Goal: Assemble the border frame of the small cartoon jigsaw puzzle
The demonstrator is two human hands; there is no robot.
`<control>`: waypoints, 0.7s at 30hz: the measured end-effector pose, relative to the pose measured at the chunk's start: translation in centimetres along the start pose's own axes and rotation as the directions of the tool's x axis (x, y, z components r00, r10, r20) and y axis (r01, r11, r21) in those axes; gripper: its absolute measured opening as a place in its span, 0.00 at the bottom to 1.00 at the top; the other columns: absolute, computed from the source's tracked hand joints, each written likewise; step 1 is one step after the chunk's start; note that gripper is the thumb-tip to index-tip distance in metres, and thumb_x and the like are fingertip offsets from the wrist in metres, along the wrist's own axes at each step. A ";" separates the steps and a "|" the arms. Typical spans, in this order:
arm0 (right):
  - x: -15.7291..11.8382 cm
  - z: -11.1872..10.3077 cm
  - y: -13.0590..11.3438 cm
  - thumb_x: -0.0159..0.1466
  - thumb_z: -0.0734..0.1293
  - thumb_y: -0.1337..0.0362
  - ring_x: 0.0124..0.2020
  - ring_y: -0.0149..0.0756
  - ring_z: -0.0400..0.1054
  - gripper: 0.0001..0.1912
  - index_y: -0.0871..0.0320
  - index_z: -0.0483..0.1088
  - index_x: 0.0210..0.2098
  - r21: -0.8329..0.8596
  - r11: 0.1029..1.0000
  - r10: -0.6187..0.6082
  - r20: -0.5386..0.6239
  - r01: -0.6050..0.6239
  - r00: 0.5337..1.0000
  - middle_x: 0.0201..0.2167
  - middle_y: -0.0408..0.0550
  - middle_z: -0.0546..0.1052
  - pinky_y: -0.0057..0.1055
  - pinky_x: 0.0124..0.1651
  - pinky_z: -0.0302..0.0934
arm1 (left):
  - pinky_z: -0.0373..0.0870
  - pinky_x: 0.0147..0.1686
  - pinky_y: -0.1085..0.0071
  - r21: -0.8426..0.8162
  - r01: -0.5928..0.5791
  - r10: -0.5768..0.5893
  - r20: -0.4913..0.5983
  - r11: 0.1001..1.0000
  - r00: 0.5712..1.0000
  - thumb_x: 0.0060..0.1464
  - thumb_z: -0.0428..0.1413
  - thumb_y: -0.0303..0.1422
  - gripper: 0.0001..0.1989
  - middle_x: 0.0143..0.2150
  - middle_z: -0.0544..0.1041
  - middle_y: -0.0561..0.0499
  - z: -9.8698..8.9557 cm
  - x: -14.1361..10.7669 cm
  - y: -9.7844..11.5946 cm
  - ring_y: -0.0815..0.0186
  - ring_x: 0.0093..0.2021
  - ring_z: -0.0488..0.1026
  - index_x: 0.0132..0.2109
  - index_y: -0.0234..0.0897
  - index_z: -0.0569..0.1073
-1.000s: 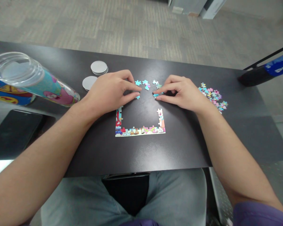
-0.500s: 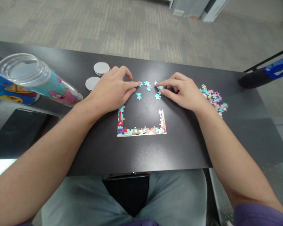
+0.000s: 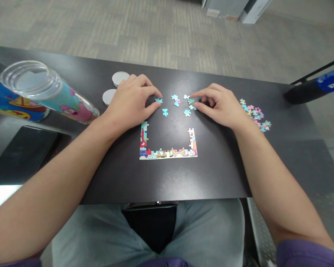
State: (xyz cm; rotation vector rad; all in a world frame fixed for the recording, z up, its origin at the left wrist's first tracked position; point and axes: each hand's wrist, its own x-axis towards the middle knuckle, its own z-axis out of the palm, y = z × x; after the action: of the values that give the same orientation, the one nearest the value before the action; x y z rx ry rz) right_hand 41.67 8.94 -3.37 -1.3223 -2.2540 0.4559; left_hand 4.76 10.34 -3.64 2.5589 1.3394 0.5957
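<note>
One black tabletop (image 3: pixel 167 180) is used. Left hand (image 3: pixel 135 99) and right hand (image 3: pixel 218 106) are held half-curled; firm grip can't be told. Multicoloured U-shaped cardboard jigsaw border (image 3: pixel 168 154) is untouched, nearer the body. Blue-green piece cluster (image 3: pixel 191 101) is straddled by the right, small cyan piece (image 3: pixel 158 100) by the left; latter's just been shifted left, so now separated from cyan-and-pink pair (image 3: pixel 174 98).

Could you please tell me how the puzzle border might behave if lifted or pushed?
The border would probably sag or come apart if lifted, being a narrow strip of small interlocked pieces. Pushed, it may slide easily on the smooth-looking table, though its free upper ends could skew.
</note>
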 end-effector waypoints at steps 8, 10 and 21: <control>0.0 -0.2 0.2 0.77 0.84 0.46 0.46 0.57 0.80 0.15 0.41 0.93 0.58 0.020 0.999 0.028 -0.005 -0.028 1.000 0.44 0.51 0.85 0.61 0.63 0.79 | 0.80 0.71 0.34 -0.069 0.097 -0.097 -0.007 0.993 0.995 0.73 0.72 0.43 0.05 0.56 0.93 0.45 0.0 0.3 0.0 0.38 0.62 0.88 0.50 0.53 0.94; 0.0 -0.2 0.1 0.77 0.83 0.47 0.46 0.57 0.80 0.14 0.41 0.93 0.58 0.018 0.999 0.027 -0.005 -0.026 1.000 0.44 0.51 0.85 0.62 0.63 0.79 | 0.81 0.72 0.35 -0.092 0.125 -0.124 0.018 0.988 0.992 0.72 0.73 0.41 0.05 0.53 0.94 0.46 -0.1 0.4 0.2 0.40 0.59 0.90 0.51 0.52 0.93; -0.2 -0.4 0.1 0.79 0.82 0.46 0.43 0.52 0.77 0.14 0.41 0.92 0.59 -0.017 0.999 0.034 0.007 -0.033 0.999 0.47 0.51 0.86 0.58 0.59 0.80 | 0.87 0.62 0.51 -0.331 0.229 -0.213 0.084 0.915 0.973 0.70 0.75 0.38 0.08 0.49 0.94 0.49 -0.6 0.1 0.8 0.52 0.48 0.90 0.53 0.47 0.88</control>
State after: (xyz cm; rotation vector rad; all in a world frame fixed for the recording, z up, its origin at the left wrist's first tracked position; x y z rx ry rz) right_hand 42.02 8.85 -3.14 -1.3710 -2.2499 0.4549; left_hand 5.13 9.99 -2.76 2.1014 1.3518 0.6541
